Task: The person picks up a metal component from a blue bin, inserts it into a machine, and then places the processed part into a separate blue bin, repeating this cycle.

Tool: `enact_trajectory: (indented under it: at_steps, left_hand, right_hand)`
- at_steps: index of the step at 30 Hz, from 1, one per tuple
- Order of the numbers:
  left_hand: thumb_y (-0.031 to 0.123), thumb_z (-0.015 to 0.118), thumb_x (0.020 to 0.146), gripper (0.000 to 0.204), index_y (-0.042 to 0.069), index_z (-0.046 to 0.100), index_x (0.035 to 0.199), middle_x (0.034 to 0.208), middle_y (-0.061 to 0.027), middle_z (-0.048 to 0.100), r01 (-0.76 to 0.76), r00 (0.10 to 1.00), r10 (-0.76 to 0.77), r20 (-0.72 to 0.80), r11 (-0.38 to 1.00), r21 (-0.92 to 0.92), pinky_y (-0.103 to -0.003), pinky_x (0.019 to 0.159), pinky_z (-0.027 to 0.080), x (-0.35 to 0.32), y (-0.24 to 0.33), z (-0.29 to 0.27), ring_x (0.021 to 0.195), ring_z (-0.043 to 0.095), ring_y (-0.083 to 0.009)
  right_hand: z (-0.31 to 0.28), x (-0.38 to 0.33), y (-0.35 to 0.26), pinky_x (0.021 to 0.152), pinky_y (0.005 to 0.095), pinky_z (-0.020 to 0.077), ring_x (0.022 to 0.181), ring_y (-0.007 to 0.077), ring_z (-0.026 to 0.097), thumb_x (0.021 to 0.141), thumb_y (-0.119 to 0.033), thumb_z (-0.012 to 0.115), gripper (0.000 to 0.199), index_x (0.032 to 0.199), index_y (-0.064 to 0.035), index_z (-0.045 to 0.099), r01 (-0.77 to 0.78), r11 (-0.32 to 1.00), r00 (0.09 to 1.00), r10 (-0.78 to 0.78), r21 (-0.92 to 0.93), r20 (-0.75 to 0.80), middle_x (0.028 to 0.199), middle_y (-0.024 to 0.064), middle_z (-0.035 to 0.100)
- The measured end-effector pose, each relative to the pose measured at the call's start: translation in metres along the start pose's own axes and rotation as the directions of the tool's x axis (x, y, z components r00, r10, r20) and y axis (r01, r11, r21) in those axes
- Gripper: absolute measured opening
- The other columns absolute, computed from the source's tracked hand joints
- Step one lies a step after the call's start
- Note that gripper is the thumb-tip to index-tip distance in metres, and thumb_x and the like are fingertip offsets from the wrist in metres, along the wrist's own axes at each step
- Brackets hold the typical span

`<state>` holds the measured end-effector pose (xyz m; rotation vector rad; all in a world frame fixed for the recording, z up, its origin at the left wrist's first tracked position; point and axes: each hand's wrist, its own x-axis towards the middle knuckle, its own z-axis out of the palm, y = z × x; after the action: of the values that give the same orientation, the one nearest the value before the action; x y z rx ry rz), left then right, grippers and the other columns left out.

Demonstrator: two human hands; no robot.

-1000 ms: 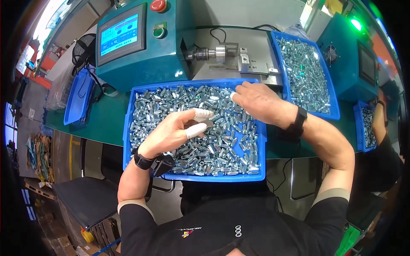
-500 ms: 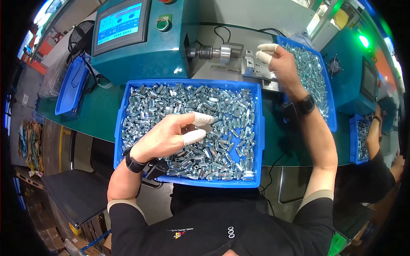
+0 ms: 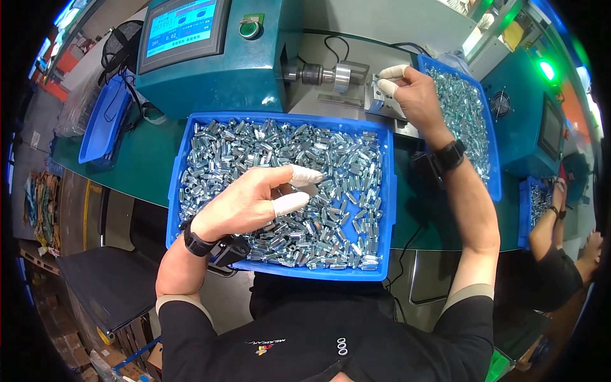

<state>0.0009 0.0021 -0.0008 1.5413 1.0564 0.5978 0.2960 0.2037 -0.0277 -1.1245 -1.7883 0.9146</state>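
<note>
Over a blue tray [image 3: 389, 191] full of small silvery hexagonal metal sleeves [image 3: 273, 143] hovers my left hand [image 3: 245, 200]. White finger cots cover its thumb and fingertips. A gap shows between thumb and forefinger, and I see no part held there; the underside of the hand is hidden. At the upper right, my right hand [image 3: 417, 95], also in white cots, is at a metal fixture block [image 3: 377, 99]. Its thumb and forefinger are bent close together at the block's top; anything between them is too small to make out. A round metal spindle head [image 3: 342, 76] faces the block.
The green machine [image 3: 216, 89] with a lit screen [image 3: 181, 28] stands behind the tray. A second blue tray of metal parts [image 3: 458, 108] lies beyond my right hand. An empty-looking blue tray [image 3: 102, 124] is at left. Another person's arm [image 3: 547, 229] works at far right.
My right hand has come slightly down and left onto the fixture block. The block sits a little farther right, away from the spindle head. My left hand has hardly moved.
</note>
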Motion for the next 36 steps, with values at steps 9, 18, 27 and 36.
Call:
enact_trajectory:
  at_steps: [9, 18, 27, 36]
  left_hand:
    - [0.022, 0.066, 0.102, 0.043, 0.003, 0.060, 0.141, 0.120, -0.0102, 0.074, -0.008, 1.000, 0.008, 0.010, 1.000, 0.003, -0.032, 0.091, 0.053, -0.001, 0.000, 0.000, 0.100, 0.066, -0.0142]
    - [0.022, 0.066, 0.102, 0.043, 0.003, 0.061, 0.140, 0.117, -0.0103, 0.075, -0.055, 0.998, 0.055, -0.014, 0.998, -0.001, -0.031, 0.088, 0.053, -0.002, -0.003, 0.000, 0.096, 0.066, -0.0139]
    - [0.011, 0.065, 0.100, 0.042, 0.006, 0.062, 0.141, 0.121, -0.0095, 0.073, 0.005, 1.000, -0.006, 0.019, 0.999, 0.052, -0.032, 0.092, 0.056, 0.000, 0.002, -0.001, 0.101, 0.068, -0.0137]
    - [0.013, 0.062, 0.102, 0.042, 0.006, 0.059, 0.144, 0.123, -0.0097, 0.072, 0.054, 0.997, -0.053, 0.052, 0.998, -0.019, -0.034, 0.092, 0.057, 0.003, -0.002, 0.002, 0.099, 0.070, -0.0156]
  right_hand:
    - [-0.001, -0.008, -0.003, 0.064, 0.0266, 0.0505, 0.068, 0.0110, 0.063, 0.090, -0.020, 0.078, 0.027, 0.108, 0.0009, 0.075, 0.269, 0.901, 0.958, -0.287, -0.339, -0.004, 0.083, 0.0077, 0.074]
    - [0.004, -0.031, -0.011, 0.076, 0.0256, 0.0539, 0.092, 0.0105, 0.067, 0.097, -0.022, 0.073, 0.039, 0.126, 0.0042, 0.069, -0.110, 0.966, 0.994, 0.111, -0.234, -0.006, 0.111, 0.0088, 0.074]
    - [0.006, -0.037, 0.004, 0.079, 0.0237, 0.0527, 0.093, 0.0084, 0.064, 0.096, -0.020, 0.075, 0.046, 0.135, 0.0030, 0.065, -0.200, 0.966, 0.979, 0.190, 0.164, 0.075, 0.112, 0.0039, 0.073]
    - [-0.004, -0.027, -0.004, 0.080, 0.0237, 0.0511, 0.092, 0.0089, 0.062, 0.094, -0.016, 0.077, 0.048, 0.137, 0.0027, 0.064, -0.186, 0.979, 0.962, 0.165, 0.081, 0.218, 0.109, 0.0016, 0.070]
